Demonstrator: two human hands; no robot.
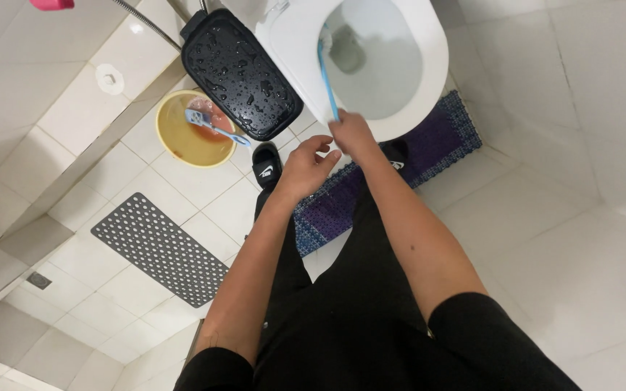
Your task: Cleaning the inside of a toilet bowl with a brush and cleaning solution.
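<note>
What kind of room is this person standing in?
A bathroom, most likely: a white toilet with a blue brush held in the right hand, white floor tiles, and a yellow bucket.

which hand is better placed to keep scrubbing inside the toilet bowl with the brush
Right. The right hand grips the blue brush, its head inside the toilet bowl; the left hand hangs open, empty.

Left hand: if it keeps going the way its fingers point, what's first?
Probably the white toilet's rim. The open left hand points up-right at it, beside the right hand gripping the blue brush handle; depth unclear.
</note>
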